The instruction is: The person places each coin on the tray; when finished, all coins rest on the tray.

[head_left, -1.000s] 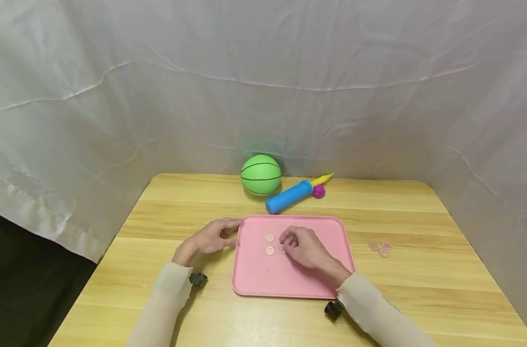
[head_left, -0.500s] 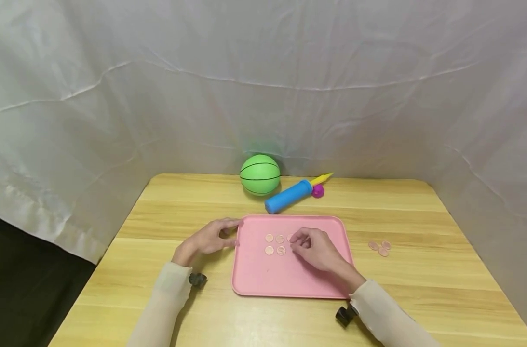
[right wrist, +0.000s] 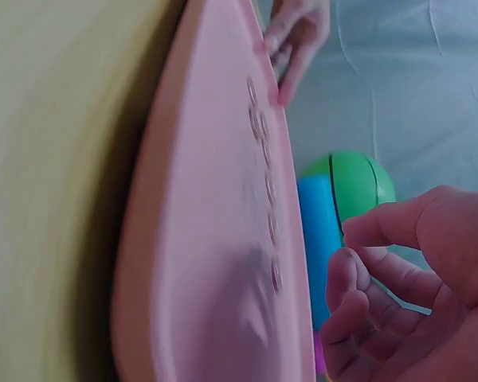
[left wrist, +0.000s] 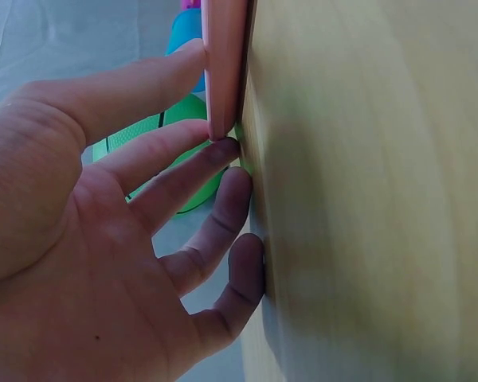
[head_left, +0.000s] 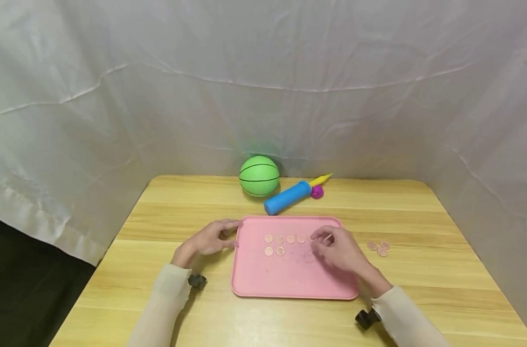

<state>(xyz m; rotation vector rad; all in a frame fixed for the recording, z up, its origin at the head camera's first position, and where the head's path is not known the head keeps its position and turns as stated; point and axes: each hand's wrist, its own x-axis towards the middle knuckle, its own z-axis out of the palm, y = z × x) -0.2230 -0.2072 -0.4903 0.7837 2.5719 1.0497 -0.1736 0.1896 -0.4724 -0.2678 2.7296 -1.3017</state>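
A pink tray (head_left: 289,282) lies in the middle of the wooden table (head_left: 419,289). Several round pinkish coins (head_left: 279,239) sit on it in two rows toward its far side. My left hand (head_left: 234,233) holds the tray's left rim between thumb and index finger; the wrist view shows the thumb over the tray rim (left wrist: 223,48) and the other fingers on the table. My right hand (head_left: 317,237) hovers over the tray's right part at the end of the coin row. Its fingers are loosely curled, and nothing shows between them in the right wrist view (right wrist: 346,247).
Three more coins (head_left: 379,248) lie on the table right of the tray. A green ball (head_left: 259,176) and a blue pump (head_left: 289,197) with a yellow tip lie at the table's far edge. A white sheet hangs behind and at both sides.
My right hand has moved to the right across the tray, and more coins of the far row now show behind it. The left hand has stayed on the rim.
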